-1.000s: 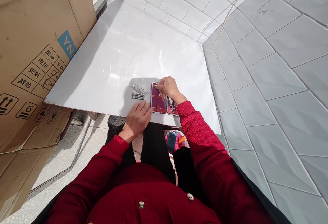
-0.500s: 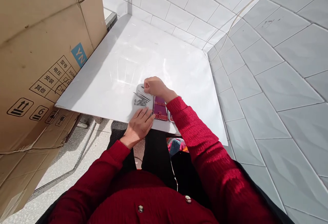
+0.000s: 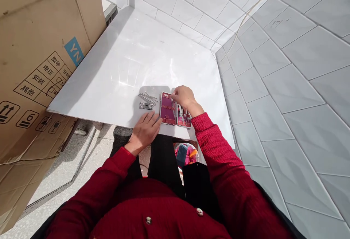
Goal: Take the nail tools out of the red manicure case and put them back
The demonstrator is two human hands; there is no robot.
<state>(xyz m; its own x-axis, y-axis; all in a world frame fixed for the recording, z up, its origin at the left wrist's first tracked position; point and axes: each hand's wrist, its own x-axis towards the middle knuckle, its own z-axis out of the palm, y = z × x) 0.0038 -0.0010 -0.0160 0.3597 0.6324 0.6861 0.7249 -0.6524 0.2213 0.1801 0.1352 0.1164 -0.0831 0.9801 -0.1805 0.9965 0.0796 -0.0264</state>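
A manicure case [image 3: 167,114] lies open on the white table, its two halves side by side with a purple-red lining. The right half holds several metal tools, among them small scissors [image 3: 182,122]. My right hand [image 3: 185,97] is over the top of the case, thumb and fingers pinched on a thin metal manicure tool [image 3: 172,103], partly hidden by the fingers. My left hand [image 3: 145,129] rests flat at the table's near edge, fingers stretched, fingertips beside the case's left side. Just beyond it lie nail clippers [image 3: 146,106] and several slim metal tools [image 3: 149,97].
A large cardboard box [image 3: 41,49] stands along the table's left side. Tiled walls [image 3: 262,86] rise behind and to the right of the white table [image 3: 131,60]. Below the near edge, a container [image 3: 187,154] of colourful items sits by my legs.
My right hand has moved right, from beside the loose tools to the open case, and the case's right half now shows. My left hand stays flat on the table.
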